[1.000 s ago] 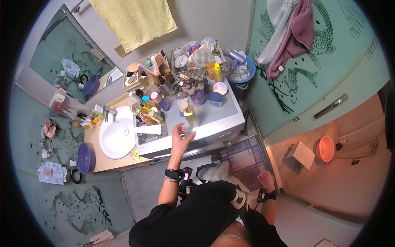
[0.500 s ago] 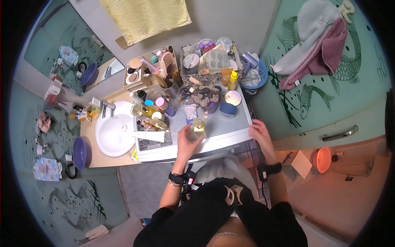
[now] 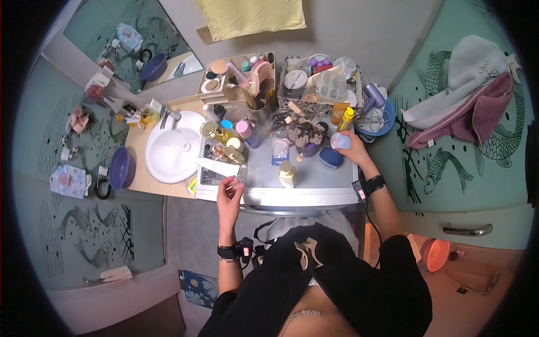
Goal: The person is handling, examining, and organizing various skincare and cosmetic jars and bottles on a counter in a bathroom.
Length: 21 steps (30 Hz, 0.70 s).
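At the right of the washing machine top (image 3: 264,178), my right hand (image 3: 352,150) has its fingers round the edge of a small round pale container (image 3: 340,141). Beside it lies a dark blue oval case (image 3: 330,158). My left hand (image 3: 229,197) is at the front edge, fingers loosely bent and apart, nothing seen in them. Just above its fingertips a white tube (image 3: 218,167) lies across a dark tray (image 3: 210,177) of bottles. Between my hands a squarish bottle with a pale gold cap (image 3: 286,174) stands upright, touched by neither.
Scrunchies (image 3: 307,133) and a yellow bottle (image 3: 347,117) sit behind the round container. Farther back are a box of toiletries (image 3: 359,84) and an organizer with brushes (image 3: 205,92). A white sink (image 3: 163,160) and purple basin (image 3: 122,168) are at the left.
My left hand has left the gold-capped bottle and moved left, near the tube. My right hand has gone from the front right edge back to the round container and taken hold of it.
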Motion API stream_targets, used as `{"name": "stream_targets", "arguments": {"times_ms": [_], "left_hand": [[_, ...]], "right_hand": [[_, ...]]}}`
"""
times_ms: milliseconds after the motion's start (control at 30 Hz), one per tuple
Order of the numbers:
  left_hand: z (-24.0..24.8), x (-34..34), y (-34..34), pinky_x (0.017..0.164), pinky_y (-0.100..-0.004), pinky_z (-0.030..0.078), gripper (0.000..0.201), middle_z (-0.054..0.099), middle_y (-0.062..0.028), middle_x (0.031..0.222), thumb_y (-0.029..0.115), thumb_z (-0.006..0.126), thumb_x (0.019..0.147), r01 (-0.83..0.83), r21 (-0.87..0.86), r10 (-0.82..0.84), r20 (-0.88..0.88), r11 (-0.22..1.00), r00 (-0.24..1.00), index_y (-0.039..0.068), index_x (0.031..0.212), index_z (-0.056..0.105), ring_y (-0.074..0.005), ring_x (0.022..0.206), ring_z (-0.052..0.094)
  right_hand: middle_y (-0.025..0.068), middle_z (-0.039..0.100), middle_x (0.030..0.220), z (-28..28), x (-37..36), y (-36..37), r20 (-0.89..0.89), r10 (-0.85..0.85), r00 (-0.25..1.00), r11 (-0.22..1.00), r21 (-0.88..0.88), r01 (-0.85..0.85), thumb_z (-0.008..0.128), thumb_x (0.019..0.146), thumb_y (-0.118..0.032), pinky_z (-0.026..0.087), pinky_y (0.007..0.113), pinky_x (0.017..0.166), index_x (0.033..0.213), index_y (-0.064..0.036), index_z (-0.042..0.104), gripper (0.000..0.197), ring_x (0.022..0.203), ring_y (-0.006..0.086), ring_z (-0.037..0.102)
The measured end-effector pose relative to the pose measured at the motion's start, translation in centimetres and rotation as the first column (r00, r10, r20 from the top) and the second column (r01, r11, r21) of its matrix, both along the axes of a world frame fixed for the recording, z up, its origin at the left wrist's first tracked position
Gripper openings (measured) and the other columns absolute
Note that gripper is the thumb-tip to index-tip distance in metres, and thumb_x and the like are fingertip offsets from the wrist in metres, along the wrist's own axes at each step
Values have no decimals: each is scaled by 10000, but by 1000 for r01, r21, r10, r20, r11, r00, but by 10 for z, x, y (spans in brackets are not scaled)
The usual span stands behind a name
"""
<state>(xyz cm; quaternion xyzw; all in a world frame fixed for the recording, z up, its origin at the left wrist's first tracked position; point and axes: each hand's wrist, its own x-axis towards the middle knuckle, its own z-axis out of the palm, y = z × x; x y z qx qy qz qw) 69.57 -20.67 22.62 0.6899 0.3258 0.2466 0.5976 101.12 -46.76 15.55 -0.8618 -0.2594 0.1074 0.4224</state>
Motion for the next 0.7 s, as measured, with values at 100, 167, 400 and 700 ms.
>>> {"name": "stream_targets", "arguments": {"times_ms": [100, 167, 400, 700], "left_hand": [[-2, 1, 0, 728, -219, 429, 320, 565, -76, 992, 98, 615, 804, -25, -10, 25, -13, 1000, 1000, 17, 1088, 494, -104, 823, 520], [-9, 2, 3, 727, -213, 425, 290, 569, -69, 981, 102, 608, 811, -22, -47, 24, 40, 999, 999, 15, 1069, 509, -96, 823, 519], [4, 13, -5, 700, -200, 419, 245, 573, -48, 933, 105, 590, 829, -32, -44, 34, 53, 999, 998, 1, 1040, 524, -84, 796, 530], [14, 5, -16, 688, -195, 408, 244, 569, -48, 926, 120, 592, 834, -64, -37, 66, 58, 997, 996, 5, 1036, 519, -89, 809, 537]], "right_hand": [[137, 585, 973, 6, 5, -4, -35, 82, 996, 997, -4, -82, 740, 567, -179, 400, 387, 826, 1091, -145, 461, 595, 939, 327, 528], [137, 583, 975, 8, 3, -7, 21, 70, 997, 997, -30, -70, 738, 559, -164, 391, 383, 825, 1089, -150, 459, 599, 934, 328, 525], [133, 524, 1012, 27, -17, -8, 137, 51, 989, 992, -122, -34, 726, 529, -90, 382, 374, 835, 1157, -144, 454, 686, 946, 336, 470], [139, 459, 1027, 44, -26, -27, 217, -6, 976, 996, -80, 24, 745, 522, -160, 386, 379, 869, 1160, -96, 477, 695, 977, 330, 433]]}}
